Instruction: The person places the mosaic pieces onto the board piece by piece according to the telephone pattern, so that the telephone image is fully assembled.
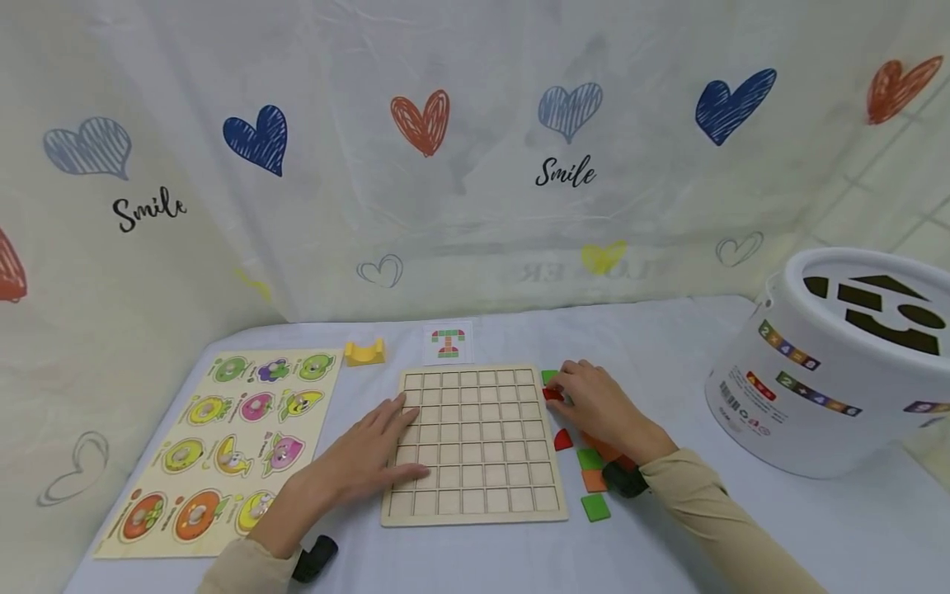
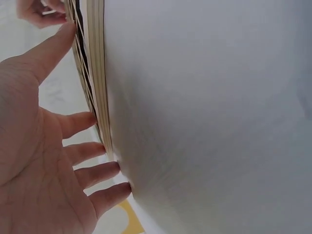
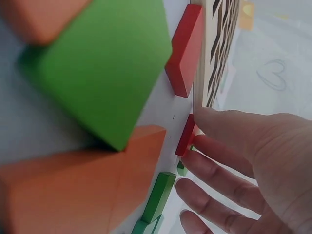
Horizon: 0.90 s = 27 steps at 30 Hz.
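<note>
A wooden grid board (image 1: 475,521) lies flat on the white cloth. My left hand (image 1: 359,458) rests on its left edge, fingers spread and thumb over the lower cells; in the left wrist view the fingertips (image 2: 100,170) touch the cloth and the board's side. At the board's upper right edge, my right hand (image 1: 604,408) pinches a red tile (image 3: 186,134) between thumb and fingers, low at the table. Near it lie a green tile (image 1: 549,376), a red rounded-corner tile (image 1: 563,440), and green and orange tiles (image 1: 595,506), some partly hidden under the right wrist.
A pattern card (image 1: 449,342) and a yellow notched block (image 1: 364,352) stand behind the board. On the left lies a fruit picture board (image 1: 223,445). A white bucket (image 1: 772,396) with a shape-cut lid stands at the right. A heart-printed curtain (image 1: 475,214) hangs behind the table.
</note>
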Each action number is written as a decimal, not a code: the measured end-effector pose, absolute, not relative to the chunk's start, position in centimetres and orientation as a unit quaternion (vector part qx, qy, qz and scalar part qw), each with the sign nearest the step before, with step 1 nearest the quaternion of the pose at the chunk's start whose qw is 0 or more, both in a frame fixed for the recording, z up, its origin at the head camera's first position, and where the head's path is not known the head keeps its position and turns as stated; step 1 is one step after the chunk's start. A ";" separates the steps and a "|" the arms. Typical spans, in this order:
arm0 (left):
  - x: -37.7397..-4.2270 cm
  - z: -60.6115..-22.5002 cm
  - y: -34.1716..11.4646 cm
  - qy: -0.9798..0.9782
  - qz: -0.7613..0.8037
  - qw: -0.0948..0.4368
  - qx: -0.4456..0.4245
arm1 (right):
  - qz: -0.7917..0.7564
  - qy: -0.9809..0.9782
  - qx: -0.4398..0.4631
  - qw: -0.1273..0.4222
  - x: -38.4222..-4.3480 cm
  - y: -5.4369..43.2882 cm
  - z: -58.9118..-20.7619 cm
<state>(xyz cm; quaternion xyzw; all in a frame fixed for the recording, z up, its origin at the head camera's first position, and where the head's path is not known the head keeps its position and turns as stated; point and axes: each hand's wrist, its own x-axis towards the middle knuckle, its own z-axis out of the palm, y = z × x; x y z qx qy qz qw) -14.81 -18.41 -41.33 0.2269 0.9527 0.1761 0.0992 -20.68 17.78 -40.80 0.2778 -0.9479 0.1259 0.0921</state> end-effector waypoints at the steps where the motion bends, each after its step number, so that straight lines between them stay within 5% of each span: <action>1: -14.9 -41.3 -18.4 0.953 0.175 0.099 0.227 | 0.126 -0.948 0.277 0.092 -20.7 17.7 -40.8; 18: -15.6 -40.2 -18.2 0.955 0.165 0.111 0.220 | 0.166 -0.952 0.250 0.057 -21.2 17.4 -40.9; 27: -15.4 -40.3 -18.3 0.955 0.172 0.111 0.213 | 0.207 -0.959 0.192 -0.008 -21.4 16.9 -40.4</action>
